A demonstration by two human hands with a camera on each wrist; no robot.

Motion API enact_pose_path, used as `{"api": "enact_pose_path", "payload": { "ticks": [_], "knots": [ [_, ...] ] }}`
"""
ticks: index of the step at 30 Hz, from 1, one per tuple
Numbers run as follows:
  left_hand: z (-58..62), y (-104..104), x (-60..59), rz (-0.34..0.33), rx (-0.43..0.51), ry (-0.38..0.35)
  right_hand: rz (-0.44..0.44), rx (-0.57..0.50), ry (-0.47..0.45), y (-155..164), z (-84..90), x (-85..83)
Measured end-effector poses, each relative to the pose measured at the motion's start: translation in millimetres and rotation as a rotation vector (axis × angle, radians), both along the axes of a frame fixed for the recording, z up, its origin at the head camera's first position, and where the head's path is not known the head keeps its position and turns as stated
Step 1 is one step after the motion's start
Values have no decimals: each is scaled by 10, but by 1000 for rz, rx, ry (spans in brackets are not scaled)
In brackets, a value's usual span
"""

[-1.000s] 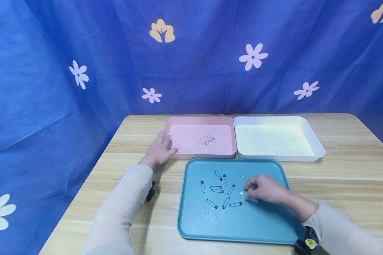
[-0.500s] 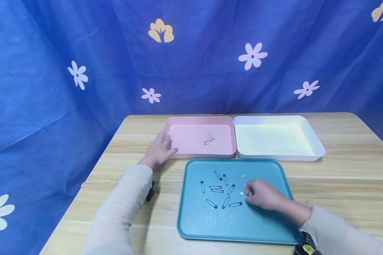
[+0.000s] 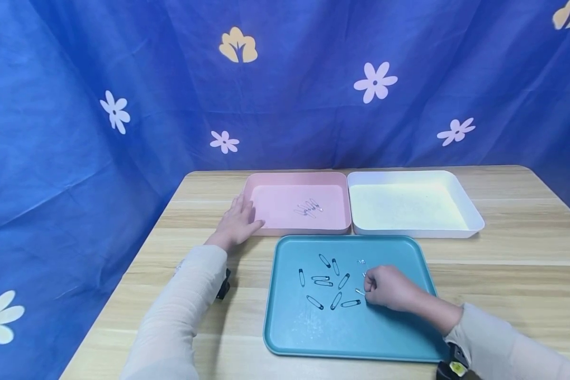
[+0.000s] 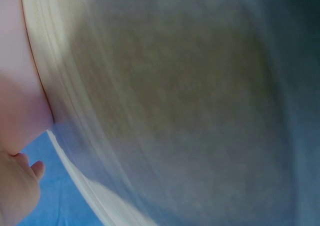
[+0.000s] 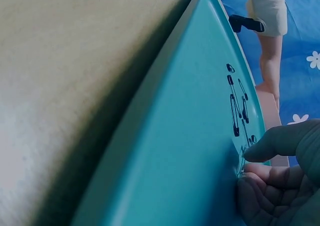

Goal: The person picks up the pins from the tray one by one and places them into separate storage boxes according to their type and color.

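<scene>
My right hand (image 3: 390,287) is low over the right half of the teal tray (image 3: 309,338). Its thumb and forefinger pinch a silver safety pin (image 3: 359,291), whose one end sticks out left of the fingertips. Further silver pins (image 3: 361,262) lie just beyond that hand, one partly hidden by it. To the left, several black safety pins (image 3: 323,283) are spread over the tray, lying flat and apart or nearly touching. My left hand (image 3: 237,224) rests with extended fingers against the left side of the pink tray (image 3: 290,231). In the left wrist view, only part of that hand (image 4: 20,186) shows.
Inside the pink tray is a small cluster of thin pins (image 3: 309,208). A white tray (image 3: 415,233) stands beside it on the right. Both sit behind the teal tray on a wooden table (image 3: 508,295), with a blue flowered cloth (image 3: 304,121) hanging at the back.
The right hand moved slightly toward me and closed on the silver safety pin, which has turned and shifted a little left. My left hand stayed in place.
</scene>
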State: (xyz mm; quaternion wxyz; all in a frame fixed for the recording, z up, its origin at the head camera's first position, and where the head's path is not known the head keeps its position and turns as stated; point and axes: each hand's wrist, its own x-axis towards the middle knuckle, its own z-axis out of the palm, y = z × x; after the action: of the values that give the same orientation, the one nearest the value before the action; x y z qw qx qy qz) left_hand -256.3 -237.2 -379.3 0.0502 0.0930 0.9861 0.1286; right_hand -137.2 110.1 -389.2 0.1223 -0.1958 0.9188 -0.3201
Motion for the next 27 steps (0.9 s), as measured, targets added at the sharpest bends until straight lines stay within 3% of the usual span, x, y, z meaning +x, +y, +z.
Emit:
{"api": "enact_pose_path", "payload": {
  "ticks": [9,16,22,27],
  "knots": [
    [-14,-12,-15,-7,-14,15,14,-31,-7,28,18,-28],
    [-17,-8,-4,-9,-6,23,10,-129,-123,41,43,-102],
    [-17,-2,2,-6,-10,20,8,-224,-167,2,136,-241],
    [-14,-1,10,-1,-15,27,-34,-234,-145,-65,271,-424]
  ]
}}
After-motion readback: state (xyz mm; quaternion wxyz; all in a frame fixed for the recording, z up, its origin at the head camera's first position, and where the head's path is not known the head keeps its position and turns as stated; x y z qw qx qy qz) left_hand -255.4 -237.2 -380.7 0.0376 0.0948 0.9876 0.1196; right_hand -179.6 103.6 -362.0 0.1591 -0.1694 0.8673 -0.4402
